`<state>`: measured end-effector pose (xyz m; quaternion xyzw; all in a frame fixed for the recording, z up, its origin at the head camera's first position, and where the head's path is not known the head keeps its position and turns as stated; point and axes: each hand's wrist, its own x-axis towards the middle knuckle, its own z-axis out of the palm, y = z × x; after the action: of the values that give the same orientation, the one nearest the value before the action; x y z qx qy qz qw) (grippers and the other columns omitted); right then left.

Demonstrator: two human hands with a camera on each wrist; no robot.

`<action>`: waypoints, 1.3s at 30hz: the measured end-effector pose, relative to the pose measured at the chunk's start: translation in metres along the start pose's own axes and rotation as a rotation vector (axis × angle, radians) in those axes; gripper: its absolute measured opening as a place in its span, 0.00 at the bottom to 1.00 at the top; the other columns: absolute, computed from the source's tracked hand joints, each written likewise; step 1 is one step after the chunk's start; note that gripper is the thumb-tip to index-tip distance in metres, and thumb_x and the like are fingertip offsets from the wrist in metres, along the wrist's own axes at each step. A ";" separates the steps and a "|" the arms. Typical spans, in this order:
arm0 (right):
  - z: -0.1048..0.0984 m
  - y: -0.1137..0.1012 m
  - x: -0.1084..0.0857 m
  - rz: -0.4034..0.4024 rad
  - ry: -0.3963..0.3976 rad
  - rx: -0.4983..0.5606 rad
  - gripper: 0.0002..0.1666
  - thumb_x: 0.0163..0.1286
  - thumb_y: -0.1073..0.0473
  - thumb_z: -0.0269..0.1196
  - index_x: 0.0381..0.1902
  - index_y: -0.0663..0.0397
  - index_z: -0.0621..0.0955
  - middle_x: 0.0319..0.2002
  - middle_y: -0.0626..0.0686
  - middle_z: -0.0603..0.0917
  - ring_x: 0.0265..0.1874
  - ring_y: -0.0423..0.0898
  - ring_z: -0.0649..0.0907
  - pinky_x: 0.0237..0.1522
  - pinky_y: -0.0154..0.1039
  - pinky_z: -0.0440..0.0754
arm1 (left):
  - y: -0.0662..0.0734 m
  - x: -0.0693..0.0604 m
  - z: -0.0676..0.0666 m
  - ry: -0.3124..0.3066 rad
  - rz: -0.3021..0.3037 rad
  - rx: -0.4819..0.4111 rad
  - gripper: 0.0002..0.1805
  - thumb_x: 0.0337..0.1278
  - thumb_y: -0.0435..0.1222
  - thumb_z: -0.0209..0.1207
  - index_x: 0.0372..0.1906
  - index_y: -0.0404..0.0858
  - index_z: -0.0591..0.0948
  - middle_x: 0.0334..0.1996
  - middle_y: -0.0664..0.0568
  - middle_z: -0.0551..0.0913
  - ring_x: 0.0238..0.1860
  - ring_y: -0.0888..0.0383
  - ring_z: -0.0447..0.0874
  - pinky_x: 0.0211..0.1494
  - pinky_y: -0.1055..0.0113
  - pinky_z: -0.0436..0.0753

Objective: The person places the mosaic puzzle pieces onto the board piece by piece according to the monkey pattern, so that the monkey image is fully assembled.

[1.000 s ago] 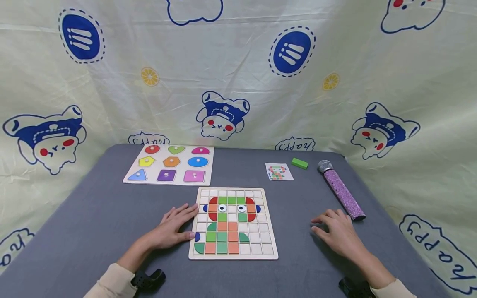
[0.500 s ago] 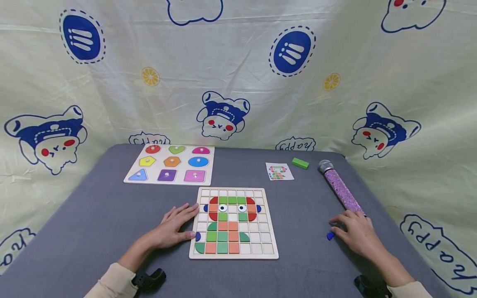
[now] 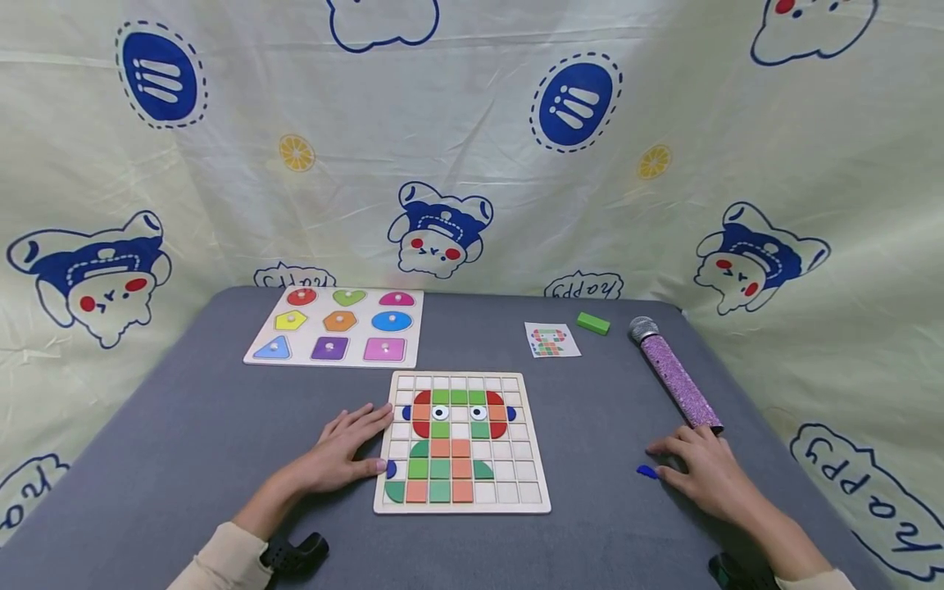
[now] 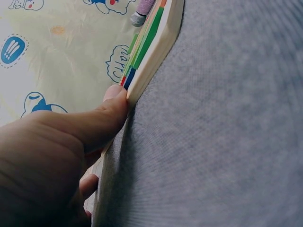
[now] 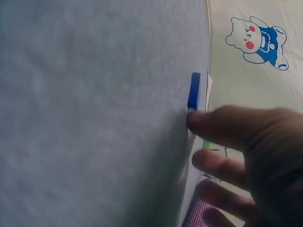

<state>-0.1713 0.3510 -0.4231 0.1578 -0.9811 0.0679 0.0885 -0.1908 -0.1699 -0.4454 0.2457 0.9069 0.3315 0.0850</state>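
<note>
A wooden grid board [image 3: 505, 506] lies mid-table, filled partly with coloured tiles and two eye pieces. My left hand [image 3: 347, 451] rests at its left edge, fingers extended over the frame and thumb touching the lower left side near a dark blue half-round piece [image 3: 392, 469]. In the left wrist view the thumb [image 4: 113, 101] presses the board's corner. To the right, my right hand [image 3: 704, 475] is low over the cloth. Its thumb tip meets or nearly meets a small blue piece [image 3: 646, 472], also seen as a blue block [image 5: 194, 91]; the other fingers are spread apart from it.
A glittery purple microphone [image 3: 682, 381] lies just beyond the right hand. Behind are a small pattern card [image 3: 553, 351], a green block [image 3: 593, 323] and a shape puzzle board [image 3: 288, 358]. A printed curtain [image 3: 516, 205] hangs behind the grey table [image 3: 575, 533].
The right hand has moved right, toward the microphone's lower end. The blue piece, out of sight at first, now lies at the thumb's left. The left hand stays in place.
</note>
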 end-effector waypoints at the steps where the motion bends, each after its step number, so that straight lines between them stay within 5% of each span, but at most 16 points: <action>1: 0.000 -0.001 -0.001 -0.013 0.000 0.004 0.12 0.52 0.54 0.71 0.37 0.40 0.85 0.34 0.41 0.79 0.37 0.43 0.73 0.34 0.38 0.62 | 0.000 0.000 0.000 -0.001 -0.001 -0.002 0.40 0.58 0.50 0.59 0.72 0.40 0.59 0.74 0.46 0.57 0.75 0.40 0.44 0.72 0.37 0.36; 21: 0.003 -0.022 0.002 -0.141 0.061 0.060 0.11 0.51 0.51 0.72 0.34 0.36 0.84 0.32 0.34 0.76 0.36 0.35 0.69 0.37 0.37 0.66 | -0.002 0.000 -0.001 -0.003 -0.005 0.002 0.40 0.59 0.50 0.58 0.72 0.41 0.59 0.74 0.47 0.57 0.75 0.40 0.44 0.71 0.36 0.36; 30: 0.011 -0.065 0.027 -0.271 0.123 0.119 0.12 0.50 0.53 0.73 0.35 0.39 0.84 0.32 0.36 0.77 0.35 0.33 0.67 0.37 0.35 0.62 | 0.000 -0.001 -0.001 -0.004 -0.006 -0.007 0.40 0.58 0.50 0.59 0.72 0.40 0.59 0.74 0.46 0.57 0.75 0.39 0.44 0.71 0.35 0.36; 39: 0.016 -0.123 0.063 -0.292 0.052 0.149 0.12 0.54 0.49 0.70 0.36 0.42 0.85 0.34 0.39 0.78 0.37 0.36 0.68 0.40 0.37 0.64 | 0.000 -0.001 -0.001 -0.002 -0.010 -0.005 0.40 0.58 0.50 0.58 0.72 0.41 0.60 0.74 0.47 0.57 0.75 0.39 0.44 0.71 0.36 0.36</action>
<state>-0.1930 0.2137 -0.4138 0.3028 -0.9374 0.1311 0.1109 -0.1900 -0.1707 -0.4446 0.2413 0.9073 0.3329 0.0883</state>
